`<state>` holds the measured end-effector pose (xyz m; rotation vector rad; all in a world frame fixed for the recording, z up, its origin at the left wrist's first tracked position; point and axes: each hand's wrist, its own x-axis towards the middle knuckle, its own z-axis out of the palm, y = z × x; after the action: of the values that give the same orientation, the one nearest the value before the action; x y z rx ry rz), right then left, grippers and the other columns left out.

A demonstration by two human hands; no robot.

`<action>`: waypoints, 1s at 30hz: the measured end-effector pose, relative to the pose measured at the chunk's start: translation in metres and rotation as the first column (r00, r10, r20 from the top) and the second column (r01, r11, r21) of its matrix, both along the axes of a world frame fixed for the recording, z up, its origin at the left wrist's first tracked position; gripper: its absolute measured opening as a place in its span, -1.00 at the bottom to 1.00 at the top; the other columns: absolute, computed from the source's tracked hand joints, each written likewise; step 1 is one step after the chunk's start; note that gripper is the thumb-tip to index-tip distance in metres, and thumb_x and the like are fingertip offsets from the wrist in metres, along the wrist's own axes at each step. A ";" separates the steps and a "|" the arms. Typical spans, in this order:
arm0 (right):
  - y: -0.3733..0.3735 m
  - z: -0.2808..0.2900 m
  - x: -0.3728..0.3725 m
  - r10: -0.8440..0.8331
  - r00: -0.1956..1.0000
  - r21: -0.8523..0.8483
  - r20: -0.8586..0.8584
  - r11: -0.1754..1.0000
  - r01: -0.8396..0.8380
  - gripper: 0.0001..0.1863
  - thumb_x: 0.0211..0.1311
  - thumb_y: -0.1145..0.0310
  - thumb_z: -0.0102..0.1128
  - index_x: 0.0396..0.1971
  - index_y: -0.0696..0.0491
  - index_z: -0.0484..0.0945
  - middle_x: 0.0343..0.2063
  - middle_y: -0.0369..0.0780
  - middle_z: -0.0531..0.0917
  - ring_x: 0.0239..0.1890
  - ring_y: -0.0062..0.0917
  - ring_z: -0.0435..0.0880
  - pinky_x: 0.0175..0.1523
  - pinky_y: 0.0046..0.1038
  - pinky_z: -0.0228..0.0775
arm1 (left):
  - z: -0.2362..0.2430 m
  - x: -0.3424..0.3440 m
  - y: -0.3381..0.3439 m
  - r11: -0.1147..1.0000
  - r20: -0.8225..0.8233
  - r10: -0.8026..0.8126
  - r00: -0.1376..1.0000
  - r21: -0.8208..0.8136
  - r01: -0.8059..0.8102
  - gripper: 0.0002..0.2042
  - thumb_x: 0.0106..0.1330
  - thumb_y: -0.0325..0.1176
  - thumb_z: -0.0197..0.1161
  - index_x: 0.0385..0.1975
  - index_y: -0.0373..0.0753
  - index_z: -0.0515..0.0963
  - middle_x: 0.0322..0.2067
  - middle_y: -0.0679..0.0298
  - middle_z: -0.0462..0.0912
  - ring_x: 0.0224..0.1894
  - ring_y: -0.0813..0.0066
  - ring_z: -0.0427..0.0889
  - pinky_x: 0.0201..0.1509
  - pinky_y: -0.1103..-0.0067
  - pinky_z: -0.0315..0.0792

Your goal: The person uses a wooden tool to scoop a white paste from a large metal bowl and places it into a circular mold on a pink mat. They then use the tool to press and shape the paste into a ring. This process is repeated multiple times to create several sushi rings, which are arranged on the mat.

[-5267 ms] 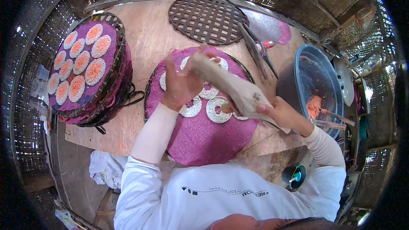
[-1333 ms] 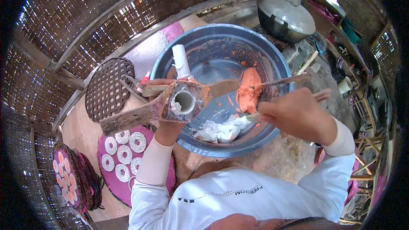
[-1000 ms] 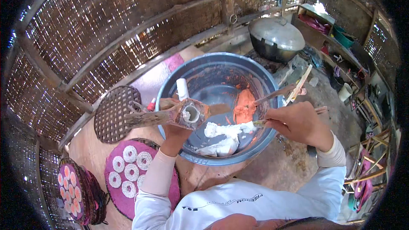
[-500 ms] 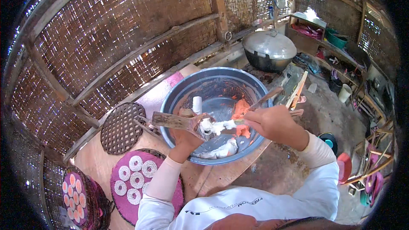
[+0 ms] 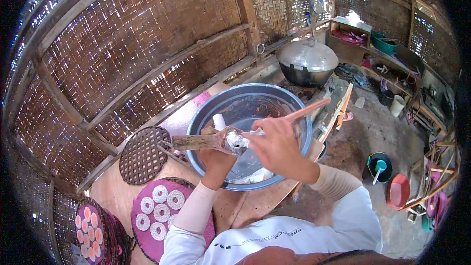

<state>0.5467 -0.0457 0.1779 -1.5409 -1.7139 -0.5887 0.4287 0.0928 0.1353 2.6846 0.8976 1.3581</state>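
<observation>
Over the blue-grey basin (image 5: 196, 118), my left hand (image 5: 217, 162) is wrapped round a wooden press (image 5: 196, 142) with a thick handle and a hollow end. White dough (image 5: 236, 139) fills the hollow. My right hand (image 5: 277, 147) is closed round a pinkish wooden stick (image 5: 311, 110), which points up to the right. Its fingertips are at the dough by the press opening. A white cylinder (image 5: 219, 121) stands in the basin behind the press. More white dough (image 5: 255, 175) lies on the basin floor, partly hidden by my right hand.
Left of my arm, a round pink-covered tray (image 5: 142, 240) bears several white rings. Behind it lies a dark lattice mat (image 5: 143, 155). Stacked trays with orange-centred rounds (image 5: 89, 230) stand far left. A lidded pot (image 5: 307, 61) is behind the basin; a red basin (image 5: 398, 191) sits on the right.
My right hand has moved left to the press opening, and the stick in it now tilts up to the right. The orange dough is now hidden behind this hand.
</observation>
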 end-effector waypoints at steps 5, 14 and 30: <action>0.008 -0.012 -0.019 0.017 0.996 0.013 -0.091 1.000 -0.016 -0.68 -0.07 0.42 0.11 -0.21 0.03 0.52 -0.18 -0.19 0.40 -0.08 -0.31 0.32 0.06 -0.23 0.02 | 0.003 -0.004 -0.003 0.996 0.028 0.079 0.997 -0.037 -0.078 -0.70 -0.25 -0.11 0.34 -0.44 0.02 0.59 -0.29 0.20 0.49 -0.23 0.20 0.45 -0.25 0.37 0.34; 0.015 -0.014 -0.022 0.015 0.979 0.087 -0.201 0.996 0.002 -0.80 -0.09 0.38 0.14 -0.37 -0.05 0.58 -0.27 -0.27 0.43 -0.12 -0.36 0.33 0.02 -0.24 0.03 | 0.005 -0.007 -0.008 0.999 0.060 0.015 0.998 0.042 -0.017 -0.73 -0.18 -0.21 0.30 -0.42 -0.10 0.56 -0.44 0.22 0.54 -0.37 0.20 0.45 -0.32 0.38 0.31; 0.025 -0.008 -0.026 -0.057 0.995 0.078 -0.078 0.995 0.063 -0.88 -0.17 0.28 0.23 -0.55 -0.05 0.57 -0.39 -0.35 0.43 -0.16 -0.47 0.38 0.02 -0.23 0.00 | -0.002 -0.008 -0.001 0.999 0.026 0.039 0.999 0.010 -0.039 -0.69 -0.18 -0.22 0.30 -0.36 -0.10 0.57 -0.45 0.20 0.55 -0.33 0.18 0.47 -0.27 0.37 0.33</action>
<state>0.5211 -0.0203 0.1700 -1.5430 -1.5731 -0.6142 0.4204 0.0922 0.1336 2.6647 0.9484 1.4049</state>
